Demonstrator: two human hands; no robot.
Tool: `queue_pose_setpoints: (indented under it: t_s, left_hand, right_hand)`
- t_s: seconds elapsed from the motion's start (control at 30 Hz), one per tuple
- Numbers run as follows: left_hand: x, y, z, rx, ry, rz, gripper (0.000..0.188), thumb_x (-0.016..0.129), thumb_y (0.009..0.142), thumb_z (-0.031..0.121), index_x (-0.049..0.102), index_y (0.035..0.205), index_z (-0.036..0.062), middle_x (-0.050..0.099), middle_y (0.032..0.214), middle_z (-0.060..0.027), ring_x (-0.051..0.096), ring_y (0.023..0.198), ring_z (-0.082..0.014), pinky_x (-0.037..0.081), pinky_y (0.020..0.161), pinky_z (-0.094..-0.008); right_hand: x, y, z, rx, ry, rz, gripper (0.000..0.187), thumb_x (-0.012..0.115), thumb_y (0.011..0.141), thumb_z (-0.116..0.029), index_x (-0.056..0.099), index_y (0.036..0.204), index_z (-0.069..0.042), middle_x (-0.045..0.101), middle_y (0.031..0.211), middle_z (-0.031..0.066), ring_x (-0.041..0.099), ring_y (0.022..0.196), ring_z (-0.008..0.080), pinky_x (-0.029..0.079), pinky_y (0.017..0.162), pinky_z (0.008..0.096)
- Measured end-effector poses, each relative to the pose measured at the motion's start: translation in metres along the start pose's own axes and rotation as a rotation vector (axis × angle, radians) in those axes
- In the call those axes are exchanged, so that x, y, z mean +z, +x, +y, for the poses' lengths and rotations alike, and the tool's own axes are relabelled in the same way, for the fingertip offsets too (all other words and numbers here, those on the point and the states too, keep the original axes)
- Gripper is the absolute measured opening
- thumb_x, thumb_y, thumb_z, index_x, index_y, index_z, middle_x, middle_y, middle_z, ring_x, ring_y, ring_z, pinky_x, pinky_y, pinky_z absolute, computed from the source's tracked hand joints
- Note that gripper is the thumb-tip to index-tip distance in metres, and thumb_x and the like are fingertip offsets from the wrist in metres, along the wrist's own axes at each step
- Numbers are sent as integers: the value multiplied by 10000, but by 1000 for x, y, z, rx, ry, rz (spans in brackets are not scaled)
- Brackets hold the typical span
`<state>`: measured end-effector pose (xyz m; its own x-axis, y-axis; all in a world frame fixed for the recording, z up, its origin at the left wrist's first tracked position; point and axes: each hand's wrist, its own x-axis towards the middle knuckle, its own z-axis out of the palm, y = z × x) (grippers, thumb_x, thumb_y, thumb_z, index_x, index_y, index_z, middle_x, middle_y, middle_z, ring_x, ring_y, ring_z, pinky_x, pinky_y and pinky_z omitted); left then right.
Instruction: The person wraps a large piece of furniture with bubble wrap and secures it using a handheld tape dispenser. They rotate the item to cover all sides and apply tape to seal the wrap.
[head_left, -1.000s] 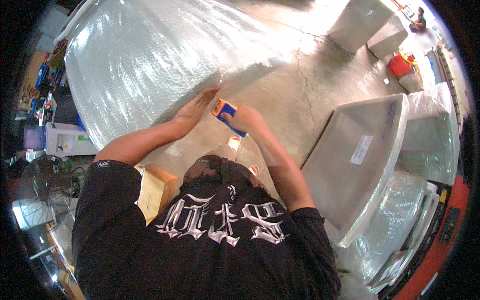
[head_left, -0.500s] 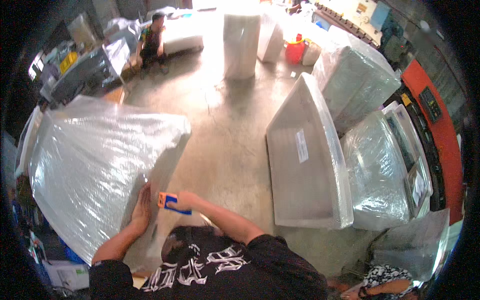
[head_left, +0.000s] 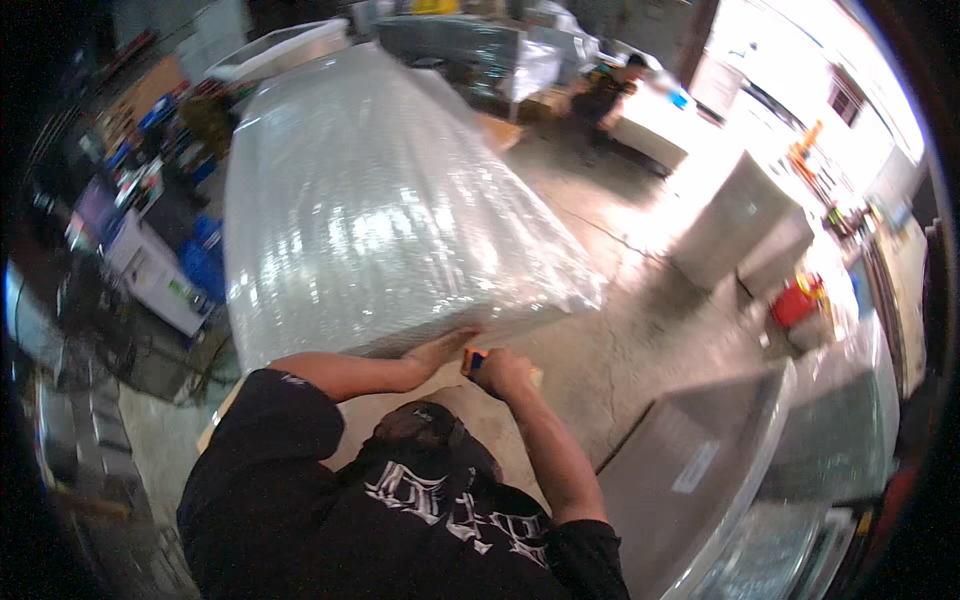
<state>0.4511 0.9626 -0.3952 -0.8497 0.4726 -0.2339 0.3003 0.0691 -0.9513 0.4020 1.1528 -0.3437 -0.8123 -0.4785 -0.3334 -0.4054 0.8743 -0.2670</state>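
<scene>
A big object wrapped in clear bubble wrap (head_left: pixel 380 210) stands on the concrete floor in front of me. My left hand (head_left: pixel 440 350) lies flat with fingers spread on its lower near edge. Right beside it, my right hand (head_left: pixel 503 372) is closed around a small orange and blue tape dispenser (head_left: pixel 472 360), held against the same edge of the wrap. Both forearms reach up from my black printed T-shirt (head_left: pixel 400 500). The dispenser's front is hidden by my fingers.
A grey flat panel (head_left: pixel 700 470) with a white label leans at lower right, with more wrapped pieces behind it. White cabinets (head_left: pixel 740 215) and a red container (head_left: pixel 795 300) stand at right. Another person (head_left: pixel 605 90) crouches far back. Cluttered boxes (head_left: pixel 150 270) line the left.
The view has swung a lot, so the wrapped object now fills the upper middle. Both hands stay together at its lower edge, the right still on the dispenser.
</scene>
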Motion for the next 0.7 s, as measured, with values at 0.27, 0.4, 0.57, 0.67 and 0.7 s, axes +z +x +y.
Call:
queue_pose_setpoints:
  t_s: [0.27,0.4,0.57,0.67,0.7]
  left_hand:
    - [20,-8,0,-193,-2320,58,710,466,1004,386,235,1598,74,184,1679,-114,187,1539,-279,122,1264,-359]
    - [11,-7,51,-353,-2370,368,627,447,1033,378,321,1577,94,271,1653,-134,257,1521,-282,189,1240,-371]
    - [38,-18,21,-570,-2269,353,645,468,1018,387,330,1571,84,262,1646,-162,255,1517,-305,186,1241,-380]
    - [63,-23,4,-610,-2250,298,657,481,1009,393,335,1567,78,257,1642,-179,254,1515,-319,184,1242,-386]
    - [65,-22,-3,-597,-2250,303,660,485,1006,395,336,1565,76,255,1640,-184,254,1514,-323,183,1243,-388]
  right_hand:
    - [118,58,104,-292,-223,-670,714,670,794,-699,786,962,-15,760,978,162,737,913,274,561,798,422]
    - [-103,-13,57,-354,102,-749,696,728,795,-666,758,1037,-15,743,870,136,716,809,217,558,762,385]
    - [-348,61,-98,-496,127,-149,553,885,729,-338,723,1172,-48,760,967,116,726,880,180,570,811,350]
    - [-393,198,-246,-959,246,336,522,833,780,-347,704,1178,-35,722,880,89,654,773,123,534,775,309]
    - [-401,244,-285,-874,157,429,565,802,811,-430,687,1201,-38,736,935,122,698,823,182,540,787,340]
